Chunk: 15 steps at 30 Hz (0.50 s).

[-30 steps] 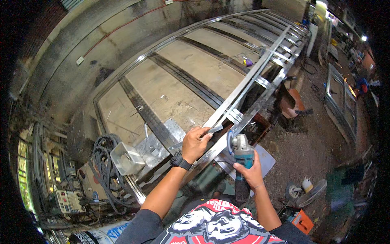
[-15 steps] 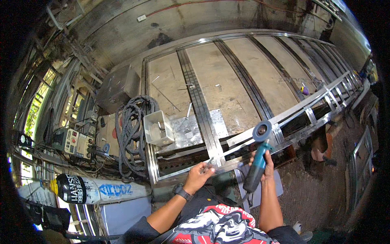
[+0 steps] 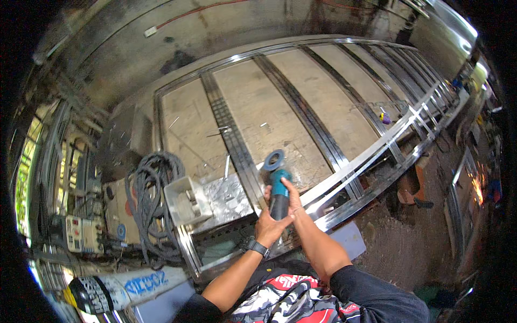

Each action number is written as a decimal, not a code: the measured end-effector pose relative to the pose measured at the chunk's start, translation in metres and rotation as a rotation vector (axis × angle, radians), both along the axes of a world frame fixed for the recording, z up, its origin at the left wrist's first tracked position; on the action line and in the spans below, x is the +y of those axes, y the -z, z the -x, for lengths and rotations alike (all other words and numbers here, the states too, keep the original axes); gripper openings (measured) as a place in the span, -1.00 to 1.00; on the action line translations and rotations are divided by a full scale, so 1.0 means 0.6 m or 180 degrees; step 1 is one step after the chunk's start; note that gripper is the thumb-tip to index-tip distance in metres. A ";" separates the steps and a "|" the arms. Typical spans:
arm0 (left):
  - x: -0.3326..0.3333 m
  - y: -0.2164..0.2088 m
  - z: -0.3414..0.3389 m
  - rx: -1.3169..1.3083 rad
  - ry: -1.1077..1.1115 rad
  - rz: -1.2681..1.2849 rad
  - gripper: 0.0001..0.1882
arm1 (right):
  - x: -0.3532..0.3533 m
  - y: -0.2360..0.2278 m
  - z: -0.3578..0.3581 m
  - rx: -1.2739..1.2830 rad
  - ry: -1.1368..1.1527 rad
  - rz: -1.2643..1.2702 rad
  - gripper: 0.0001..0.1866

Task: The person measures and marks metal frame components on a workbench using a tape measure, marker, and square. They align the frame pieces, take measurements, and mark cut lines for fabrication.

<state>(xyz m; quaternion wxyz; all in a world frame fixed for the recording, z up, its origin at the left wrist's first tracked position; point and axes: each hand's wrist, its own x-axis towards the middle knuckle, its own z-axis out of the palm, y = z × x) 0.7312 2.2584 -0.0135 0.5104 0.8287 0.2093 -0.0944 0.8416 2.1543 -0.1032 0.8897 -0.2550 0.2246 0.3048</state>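
A teal and black angle grinder [image 3: 280, 188] is held in front of me, its round disc [image 3: 273, 160] pointing away from me. My right hand [image 3: 292, 198] grips the teal body from the right side. Lower down, my left hand [image 3: 271, 227] is wrapped around the black rear part, with a watch on that wrist. Beneath the grinder lies a large metal frame [image 3: 318, 126] with several crossbars on a worktable. The disc is over the panel beside one crossbar; whether it touches anything cannot be told.
Left of my hands is an off-white plastic bin [image 3: 175, 207] beside a coiled dark cable [image 3: 145, 199]. A welding machine [image 3: 83, 234] and a gas cylinder [image 3: 175, 277] are farther left. Long metal strips [image 3: 371, 153] lie along the near right side. Orange sparks [image 3: 476, 188] show at far right.
The grinder has moved left and farther over the frame. My left hand has left the frame's near edge and taken hold of the grinder's rear part. The view has shifted.
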 end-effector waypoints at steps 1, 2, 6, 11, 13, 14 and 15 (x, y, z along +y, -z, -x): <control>-0.002 0.009 -0.015 -0.0169 -0.0086 -0.0061 -0.32 | 0.006 0.005 -0.010 -0.0158 -0.0089 -0.0196 -0.20; -0.004 0.019 -0.030 -0.0310 -0.0203 -0.0077 -0.34 | 0.011 0.008 -0.020 -0.0255 -0.0252 -0.0451 -0.16; 0.012 0.071 -0.085 -0.0303 -0.0231 -0.0582 -0.40 | 0.014 0.013 -0.052 -0.0412 -0.0979 0.1144 -0.15; -0.002 0.121 -0.129 -0.0381 -0.0319 -0.0819 -0.32 | 0.010 0.026 -0.086 -0.0833 -0.1030 0.1965 -0.28; -0.012 0.130 -0.133 -0.0380 -0.0283 -0.0798 -0.20 | 0.006 0.033 -0.093 -0.0934 -0.1144 0.2186 -0.17; -0.018 0.134 -0.130 -0.0438 -0.0306 -0.0847 -0.20 | 0.000 0.035 -0.094 -0.0903 -0.1070 0.2037 -0.16; -0.021 0.137 -0.127 -0.0504 -0.0352 -0.0927 -0.20 | -0.005 0.036 -0.089 -0.0813 -0.0948 0.1965 -0.15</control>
